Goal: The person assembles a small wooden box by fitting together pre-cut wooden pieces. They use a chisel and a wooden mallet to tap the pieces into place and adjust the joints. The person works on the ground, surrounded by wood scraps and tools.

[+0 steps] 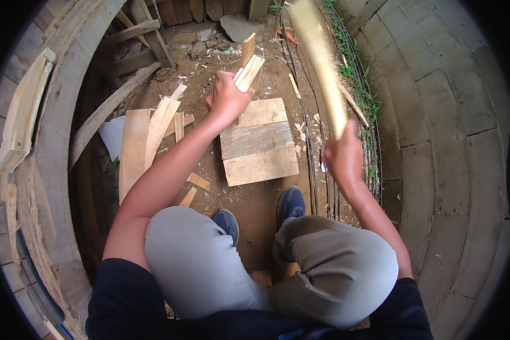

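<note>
My left hand (pixel 230 97) is closed around split wood pieces (pixel 249 72), held upright above the far edge of a low wooden platform (pixel 258 141) made of joined boards. A browner piece (pixel 248 50) stands up behind the paler wood in that grip. Whether the held wood touches the platform I cannot tell. My right hand (pixel 344 154) is closed on the lower end of a long pale wooden stick (pixel 321 62). Raised to the right of the platform, the stick is smeared by motion toward its top.
Split wood strips (pixel 158 127) and a wider board (pixel 134 141) lie left of the platform. Wood chips (pixel 300 133) litter the dirt. A block wall (pixel 436 130) rises at right, with green weeds (pixel 345 62) along thin rods. A thick timber (pixel 68 90) stands at left.
</note>
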A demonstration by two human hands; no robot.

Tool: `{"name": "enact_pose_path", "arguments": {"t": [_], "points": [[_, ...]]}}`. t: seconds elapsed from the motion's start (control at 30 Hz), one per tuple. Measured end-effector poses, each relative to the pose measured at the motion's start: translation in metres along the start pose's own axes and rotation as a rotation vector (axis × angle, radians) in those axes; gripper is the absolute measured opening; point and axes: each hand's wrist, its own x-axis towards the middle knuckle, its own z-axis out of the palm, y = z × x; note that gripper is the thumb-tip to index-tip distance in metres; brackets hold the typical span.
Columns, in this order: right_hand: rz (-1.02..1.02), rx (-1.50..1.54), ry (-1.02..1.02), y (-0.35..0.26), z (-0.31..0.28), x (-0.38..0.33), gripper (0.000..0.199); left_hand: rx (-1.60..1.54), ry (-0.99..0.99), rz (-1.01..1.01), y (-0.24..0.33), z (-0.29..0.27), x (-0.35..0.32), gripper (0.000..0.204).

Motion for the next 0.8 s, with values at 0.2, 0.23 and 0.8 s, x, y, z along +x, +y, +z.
{"name": "enact_pose_path", "arguments": {"t": [0.2,0.23,0.8], "points": [[-0.013,0.119,0.207,-0.015,-0.019,0.009,0.022,0.011,-0.014,-0.02,-0.003,0.0,0.0,0.067],[0.041,0.096,0.104,-0.011,-0.007,0.003,0.022,0.023,-0.032,-0.035,-0.004,-0.001,-0.001,0.069],[-0.01,-0.086,-0.042,0.004,0.003,-0.006,0.027,0.032,-0.012,0.051,0.004,0.006,0.0,0.061]]}}
